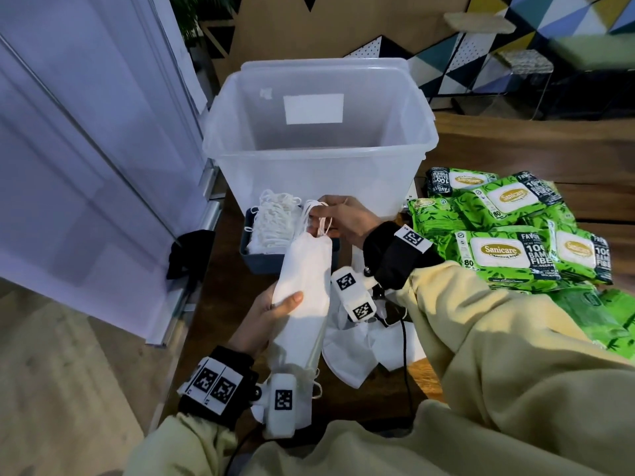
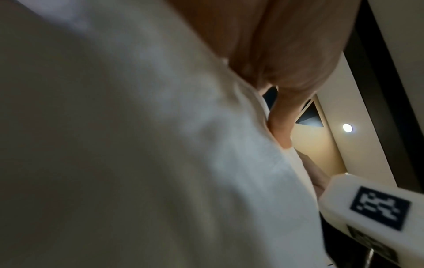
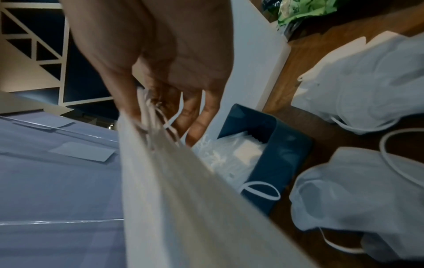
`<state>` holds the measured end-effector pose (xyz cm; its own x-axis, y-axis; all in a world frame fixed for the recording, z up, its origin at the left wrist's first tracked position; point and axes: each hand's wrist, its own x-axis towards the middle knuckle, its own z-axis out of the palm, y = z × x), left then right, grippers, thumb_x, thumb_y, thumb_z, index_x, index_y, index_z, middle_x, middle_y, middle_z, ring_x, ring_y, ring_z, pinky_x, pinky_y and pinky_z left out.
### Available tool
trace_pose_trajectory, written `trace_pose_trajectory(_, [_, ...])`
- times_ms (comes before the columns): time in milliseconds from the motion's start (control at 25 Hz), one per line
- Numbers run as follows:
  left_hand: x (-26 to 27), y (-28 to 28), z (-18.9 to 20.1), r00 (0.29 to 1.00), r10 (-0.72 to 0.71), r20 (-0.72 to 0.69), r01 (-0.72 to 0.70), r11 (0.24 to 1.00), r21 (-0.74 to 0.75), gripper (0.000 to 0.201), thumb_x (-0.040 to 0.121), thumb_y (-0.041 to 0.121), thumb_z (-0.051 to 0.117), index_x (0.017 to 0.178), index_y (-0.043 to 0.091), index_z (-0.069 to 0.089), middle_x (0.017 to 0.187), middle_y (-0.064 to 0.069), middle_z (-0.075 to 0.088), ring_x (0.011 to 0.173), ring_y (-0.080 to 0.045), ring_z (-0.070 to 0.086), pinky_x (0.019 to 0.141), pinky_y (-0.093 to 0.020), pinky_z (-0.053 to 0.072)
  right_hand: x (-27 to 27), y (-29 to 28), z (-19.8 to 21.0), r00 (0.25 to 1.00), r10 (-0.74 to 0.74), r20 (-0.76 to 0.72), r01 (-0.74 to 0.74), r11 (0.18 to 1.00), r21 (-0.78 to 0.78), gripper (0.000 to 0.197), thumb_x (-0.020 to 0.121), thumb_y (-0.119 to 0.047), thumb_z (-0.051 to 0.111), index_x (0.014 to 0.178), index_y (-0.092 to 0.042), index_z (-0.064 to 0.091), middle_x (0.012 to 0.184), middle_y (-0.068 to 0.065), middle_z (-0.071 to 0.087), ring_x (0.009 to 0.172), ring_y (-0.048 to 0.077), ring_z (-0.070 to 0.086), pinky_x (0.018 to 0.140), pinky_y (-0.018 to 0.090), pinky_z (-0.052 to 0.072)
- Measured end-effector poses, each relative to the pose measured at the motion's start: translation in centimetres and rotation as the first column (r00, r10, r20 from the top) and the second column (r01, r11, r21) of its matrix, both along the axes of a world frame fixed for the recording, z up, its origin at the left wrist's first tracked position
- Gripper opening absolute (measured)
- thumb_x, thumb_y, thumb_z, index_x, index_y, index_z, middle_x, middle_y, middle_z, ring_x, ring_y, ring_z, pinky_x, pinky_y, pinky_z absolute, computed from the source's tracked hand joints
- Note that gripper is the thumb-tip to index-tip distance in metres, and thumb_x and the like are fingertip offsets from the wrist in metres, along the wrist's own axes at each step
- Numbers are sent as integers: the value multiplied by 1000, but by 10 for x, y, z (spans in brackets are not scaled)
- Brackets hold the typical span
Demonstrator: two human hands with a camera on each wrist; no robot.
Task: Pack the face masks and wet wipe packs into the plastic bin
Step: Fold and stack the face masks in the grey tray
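A stack of white face masks [image 1: 304, 280] is held upright-tilted in front of me above the table. My left hand [image 1: 275, 307] grips its lower middle, thumb across the front. My right hand [image 1: 338, 218] pinches the ear loops [image 3: 158, 116] at the top end. In the left wrist view the masks [image 2: 137, 145] fill the frame. The clear plastic bin [image 1: 319, 139] stands behind, seemingly with nothing inside. A small dark blue tray [image 1: 256, 261] with more white masks sits in front of it. Green wet wipe packs [image 1: 508, 249] lie piled to the right.
Loose white masks [image 1: 357, 352] lie on the wooden table [image 1: 515, 139] under my right wrist; they show too in the right wrist view [image 3: 367, 87]. A white panel wall [image 1: 86, 132] runs along the left. A black object [image 1: 187, 252] sits by the table's left edge.
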<state>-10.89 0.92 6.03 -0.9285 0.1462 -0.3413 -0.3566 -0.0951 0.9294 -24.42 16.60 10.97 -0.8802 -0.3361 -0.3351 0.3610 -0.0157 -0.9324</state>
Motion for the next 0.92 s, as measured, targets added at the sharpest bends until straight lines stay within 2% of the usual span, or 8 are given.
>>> trace_pose_trajectory(120, [1, 3, 0, 1000, 20, 22, -21, 1000, 20, 29, 85, 22, 64, 112, 13, 59, 95, -1, 73, 83, -12, 70, 67, -21, 53, -8, -4, 8, 1000, 1, -11, 0, 998, 58, 23, 86, 1, 55, 66, -9, 50, 48, 4, 48, 44, 19, 50, 43, 19, 29])
trace_pose_trajectory(240, [-2, 6, -6, 994, 100, 50, -103, 993, 63, 23, 92, 15, 53, 113, 9, 59, 96, -5, 73, 82, -15, 70, 66, -23, 54, -7, -12, 2, 999, 3, -46, 1, 996, 87, 13, 82, -4, 62, 75, -11, 53, 56, 3, 56, 53, 19, 48, 53, 26, 33])
trace_pose_trajectory(360, [-7, 5, -8, 967, 236, 98, -248, 958, 144, 23, 92, 15, 53, 113, 8, 60, 105, -11, 70, 89, -21, 69, 72, -29, 54, 14, -13, -21, 999, 45, 4, -45, 996, 72, 30, 85, -37, 64, 98, -17, 47, 78, 1, 53, 59, 8, 55, 59, 24, 44])
trace_pose_trajectory(440, [-15, 6, -10, 956, 266, 121, -286, 940, 189, 24, 91, 16, 53, 112, 7, 59, 101, -10, 72, 88, -22, 70, 71, -30, 55, 40, -17, -32, 993, 116, 19, -117, 980, 162, 49, 88, -53, 53, 117, -15, 42, 100, 1, 55, 82, 9, 60, 76, 25, 46])
trace_pose_trajectory(520, [-21, 10, -7, 951, 276, 137, -301, 929, 217, 30, 85, 26, 61, 109, 7, 58, 87, -4, 75, 79, -17, 72, 62, -26, 56, 60, -23, -36, 977, 212, -27, -189, 917, 351, 62, 93, -50, 43, 139, -10, 28, 127, -1, 44, 115, 13, 47, 94, 23, 35])
trace_pose_trajectory(640, [-24, 11, -7, 961, 247, 128, -270, 939, 215, 43, 78, 35, 68, 110, 8, 58, 86, -4, 75, 80, -16, 72, 64, -25, 57, 60, -26, -40, 955, 290, -59, -237, 869, 435, 69, 92, -52, 43, 142, -10, 22, 141, 5, 40, 123, 16, 43, 106, 29, 34])
trace_pose_trajectory(760, [-19, 12, -8, 955, 284, 87, -296, 936, 190, 23, 93, 16, 52, 112, 5, 59, 90, -5, 74, 81, -19, 72, 65, -28, 58, 57, -24, -34, 962, 271, -26, -243, 900, 362, 67, 94, -49, 42, 144, -9, 24, 143, 1, 35, 126, 13, 39, 105, 26, 32])
trace_pose_trajectory(920, [-27, 8, -3, 895, 442, 65, -446, 883, 148, 39, 89, 20, 59, 119, -4, 55, 106, -19, 68, 83, -26, 70, 69, -35, 58, 73, -33, -35, 970, 128, 209, -96, 983, -159, 51, 99, -39, 34, 137, -6, 39, 134, 11, 51, 101, 17, 62, 92, 30, 50])
